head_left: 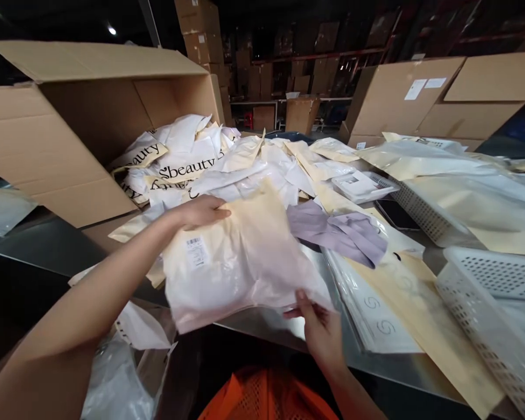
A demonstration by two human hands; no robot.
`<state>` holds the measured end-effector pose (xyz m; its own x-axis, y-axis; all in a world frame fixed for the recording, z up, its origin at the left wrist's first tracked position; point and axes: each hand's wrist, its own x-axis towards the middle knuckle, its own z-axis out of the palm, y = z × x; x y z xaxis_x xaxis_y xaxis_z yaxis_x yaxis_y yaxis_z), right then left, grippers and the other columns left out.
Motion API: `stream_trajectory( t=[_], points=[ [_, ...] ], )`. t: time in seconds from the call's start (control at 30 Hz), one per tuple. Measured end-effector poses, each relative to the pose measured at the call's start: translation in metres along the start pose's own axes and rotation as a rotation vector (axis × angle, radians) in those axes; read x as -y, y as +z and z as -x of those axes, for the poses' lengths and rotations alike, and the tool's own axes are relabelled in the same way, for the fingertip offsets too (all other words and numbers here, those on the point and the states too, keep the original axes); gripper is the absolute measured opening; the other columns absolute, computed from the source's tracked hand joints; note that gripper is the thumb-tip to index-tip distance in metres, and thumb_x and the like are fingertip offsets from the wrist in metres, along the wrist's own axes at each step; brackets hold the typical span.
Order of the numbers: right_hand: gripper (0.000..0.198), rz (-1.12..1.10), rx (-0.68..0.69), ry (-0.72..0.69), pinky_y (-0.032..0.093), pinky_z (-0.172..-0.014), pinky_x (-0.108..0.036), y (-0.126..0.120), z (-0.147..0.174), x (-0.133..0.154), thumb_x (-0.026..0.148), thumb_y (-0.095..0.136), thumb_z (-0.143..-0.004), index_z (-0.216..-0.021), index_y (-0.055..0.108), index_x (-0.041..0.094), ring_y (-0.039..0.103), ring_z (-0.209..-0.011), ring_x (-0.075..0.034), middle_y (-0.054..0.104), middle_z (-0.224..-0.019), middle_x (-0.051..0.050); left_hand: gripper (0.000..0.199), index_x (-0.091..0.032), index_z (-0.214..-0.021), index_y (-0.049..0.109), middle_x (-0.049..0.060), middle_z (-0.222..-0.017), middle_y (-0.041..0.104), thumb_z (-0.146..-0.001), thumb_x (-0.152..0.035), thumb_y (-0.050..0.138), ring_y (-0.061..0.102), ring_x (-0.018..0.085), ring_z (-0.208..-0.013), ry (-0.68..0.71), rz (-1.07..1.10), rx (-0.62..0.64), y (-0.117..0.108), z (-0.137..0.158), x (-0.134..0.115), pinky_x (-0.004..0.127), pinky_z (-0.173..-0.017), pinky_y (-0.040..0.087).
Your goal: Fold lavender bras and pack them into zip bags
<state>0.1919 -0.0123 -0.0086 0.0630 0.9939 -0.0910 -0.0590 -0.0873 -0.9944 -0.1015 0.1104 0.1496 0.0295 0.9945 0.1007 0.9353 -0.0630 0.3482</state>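
A pale yellow and white plastic packaging bag with a small barcode label is held over the table's front edge. My left hand grips its far left edge, thumb on top. At the near right corner, my right hand pinches the bag between thumb and fingers. Just right of the bag lies a folded lilac cloth. A stack of clear bags with swirl marks rests beside my right hand. Behind the held bag spreads a heap of white and yellow printed bags.
A large open carton lies on its side at left, bags spilling out. At right stand white perforated baskets, one piled with bags. A phone and a small white tray lie near them. A bin with plastic bags is below the table.
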Motion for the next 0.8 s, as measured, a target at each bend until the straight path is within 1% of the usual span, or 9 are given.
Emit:
stream_trajectory(
  t=[0.07,0.13,0.2,0.23,0.33,0.43,0.5,0.6,0.8],
  points=[
    [0.047,-0.036,-0.035,0.193,0.06,-0.067,-0.04,-0.004,0.0,-0.005,0.065,0.069,-0.072,-0.072,0.062,0.019,0.069,-0.061,-0.026,0.065,-0.059,-0.006,0.021,-0.016,-0.091,0.069,0.007,-0.089,0.069,-0.079,-0.031,0.06,0.064,0.027,-0.089,0.012,-0.018,-0.002,0.025,0.0,-0.008,0.033,-0.078,0.048],
    [0.048,-0.136,-0.027,0.316,0.061,-0.063,-0.038,-0.015,-0.001,-0.013,0.065,0.075,-0.064,-0.069,0.059,0.021,0.07,-0.062,-0.026,0.066,-0.06,-0.004,0.023,-0.017,-0.098,0.066,0.01,-0.099,0.067,-0.084,-0.027,0.051,0.061,0.028,-0.098,0.03,-0.005,-0.03,0.053,0.021,-0.019,0.035,-0.083,0.045],
    [0.047,-0.181,-0.002,0.403,0.061,-0.058,-0.036,-0.029,-0.002,-0.021,0.061,0.079,-0.06,-0.075,0.058,0.022,0.071,-0.064,-0.025,0.07,-0.069,-0.003,0.021,-0.019,-0.091,0.064,0.006,-0.089,0.066,-0.089,-0.03,0.046,0.061,0.023,-0.087,0.08,0.101,0.052,0.083,0.062,-0.035,0.031,-0.076,0.044],
    [0.046,-0.174,0.006,0.44,0.06,-0.055,-0.035,-0.036,-0.003,-0.024,0.06,0.078,-0.063,-0.077,0.058,0.022,0.071,-0.064,-0.024,0.071,-0.071,-0.004,0.024,-0.018,-0.083,0.062,0.005,-0.081,0.064,-0.091,-0.034,0.045,0.06,0.02,-0.079,0.109,0.333,0.236,0.099,0.087,-0.044,0.029,-0.07,0.043],
    [0.039,-0.139,-0.043,0.483,0.056,-0.049,-0.033,-0.055,-0.01,-0.026,0.06,0.065,-0.075,-0.078,0.057,0.021,0.069,-0.058,-0.022,0.07,-0.068,-0.005,0.04,-0.019,-0.067,0.057,-0.001,-0.06,0.058,-0.091,-0.049,0.047,0.055,0.014,-0.056,0.189,0.542,0.631,0.151,0.16,-0.072,0.023,-0.052,0.037],
    [0.032,0.015,-0.035,0.437,0.046,-0.044,-0.026,-0.066,-0.017,-0.023,0.048,0.055,-0.081,-0.068,0.059,0.018,0.061,-0.049,-0.016,0.064,-0.058,-0.004,0.053,-0.02,-0.073,0.052,-0.004,-0.048,0.05,-0.08,-0.072,0.05,0.044,0.011,-0.039,-0.203,1.083,1.005,0.204,0.197,-0.1,0.021,-0.039,0.028],
    [0.03,0.189,0.117,0.368,0.038,-0.044,-0.023,-0.069,-0.016,-0.019,0.037,0.054,-0.08,-0.059,0.06,0.017,0.052,-0.044,-0.012,0.058,-0.051,-0.001,0.061,-0.02,-0.076,0.052,-0.005,-0.045,0.048,-0.068,-0.079,0.059,0.039,0.009,-0.032,-0.459,1.421,0.953,0.232,0.201,-0.119,0.02,-0.033,0.019],
    [0.031,0.29,0.384,0.275,0.031,-0.047,-0.023,-0.067,-0.006,-0.015,0.031,0.051,-0.079,-0.051,0.053,0.018,0.044,-0.046,-0.01,0.05,-0.048,0.001,0.065,-0.018,-0.073,0.051,-0.007,-0.044,0.046,-0.058,-0.079,0.069,0.036,0.007,-0.03,-0.653,1.727,0.699,0.257,0.194,-0.147,0.02,-0.033,0.011],
    [0.031,0.223,0.531,0.236,0.034,-0.053,-0.025,-0.058,0.016,-0.009,0.033,0.045,-0.086,-0.057,0.046,0.02,0.044,-0.054,-0.012,0.049,-0.057,0.002,0.061,-0.017,-0.061,0.049,-0.006,-0.041,0.042,-0.052,-0.069,0.081,0.031,0.005,-0.032,-0.925,1.942,0.408,0.264,0.199,-0.169,0.021,-0.038,0.014]
  ],
)
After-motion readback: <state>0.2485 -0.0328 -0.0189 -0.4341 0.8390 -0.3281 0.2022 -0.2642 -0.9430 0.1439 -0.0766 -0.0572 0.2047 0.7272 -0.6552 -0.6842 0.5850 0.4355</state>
